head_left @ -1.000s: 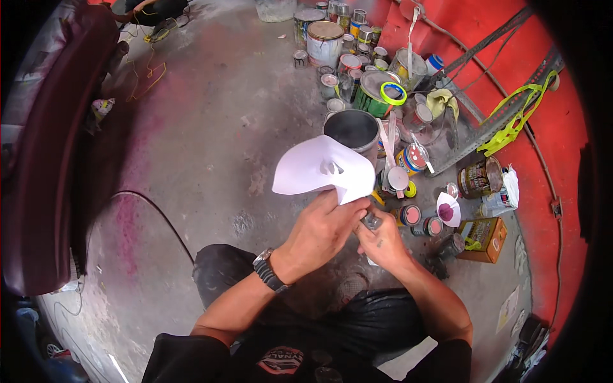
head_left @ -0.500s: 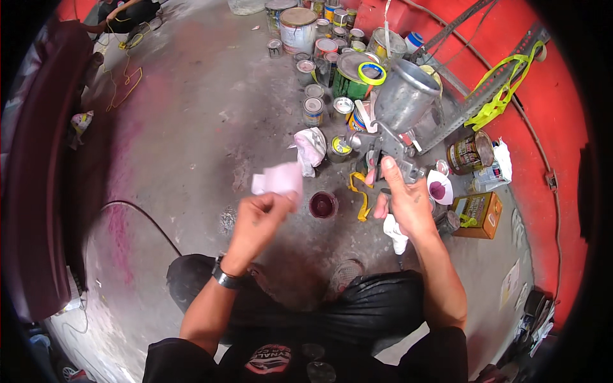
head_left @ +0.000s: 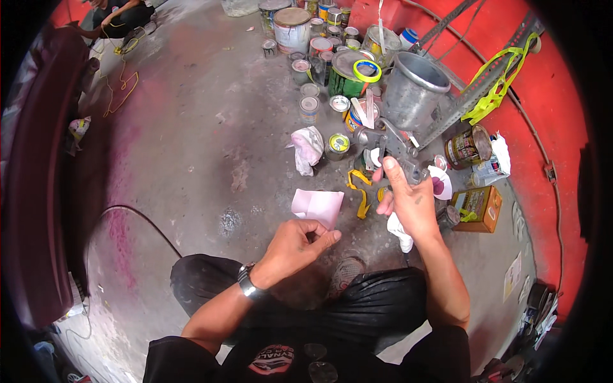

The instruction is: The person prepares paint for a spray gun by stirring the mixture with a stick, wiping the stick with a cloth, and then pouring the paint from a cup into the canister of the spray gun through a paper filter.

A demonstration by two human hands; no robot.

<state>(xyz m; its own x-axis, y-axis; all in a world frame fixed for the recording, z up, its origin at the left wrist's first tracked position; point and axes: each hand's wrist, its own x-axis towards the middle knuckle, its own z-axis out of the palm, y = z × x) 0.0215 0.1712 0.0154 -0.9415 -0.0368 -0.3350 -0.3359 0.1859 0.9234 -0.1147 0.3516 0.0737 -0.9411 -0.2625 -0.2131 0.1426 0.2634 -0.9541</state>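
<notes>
My left hand (head_left: 300, 246) is closed on a folded pale pink paper (head_left: 317, 203), low in the middle, above the floor. My right hand (head_left: 412, 204), further right, grips a grey metal spray gun (head_left: 378, 136) with its thumb raised along the body. The gun's large silver cup (head_left: 414, 89) stands up beyond the hand. Something white (head_left: 399, 233) hangs below the right hand. A crumpled pale cloth (head_left: 305, 148) and a yellow strap (head_left: 359, 201) lie on the floor between and beyond my hands.
Paint cans (head_left: 292, 35) crowd the back right beside a red wall (head_left: 552, 121) and a perforated metal bar (head_left: 447, 118). An orange tin (head_left: 485, 210) stands at right. A maroon padded panel (head_left: 35, 191) fills the left. Another person (head_left: 121, 19) crouches back left near yellow cord; a dark hose (head_left: 150, 223) crosses the floor.
My hands have separated, right hand going right with the gun. My left hand has since moved down and right with the paper, which now hides the small maroon paint pot seen before.
</notes>
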